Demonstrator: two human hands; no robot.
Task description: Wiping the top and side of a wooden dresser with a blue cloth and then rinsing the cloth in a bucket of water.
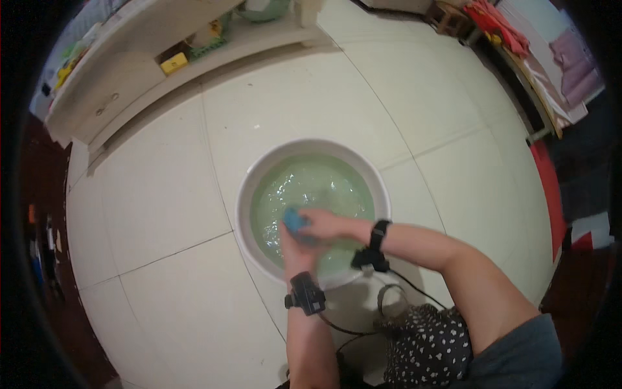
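Observation:
Over a round white basin [244, 194] of greenish water, both my hands meet at a small blue thing [295, 220]. It looks like a bunched cloth or a sponge; blur keeps me from telling which. My right hand [322, 224] comes in from the right with its fingers closed on it. From below, my left hand [295, 244] grips it on the near side, its fingers partly hidden behind the blue thing and the right hand. Black devices are strapped to my left wrist [305, 295] and my right wrist [372, 253]. Ripples and glints break the water's surface.
The basin stands on a pale tiled floor [162, 188]. A whitish cabinet [123, 71] with a yellow box [173, 63] on its shelf runs along the upper left. Upper right are a wooden stool [447, 17] and a bench with fabrics [576, 68]. Black cables [414, 286] trail from my wrists.

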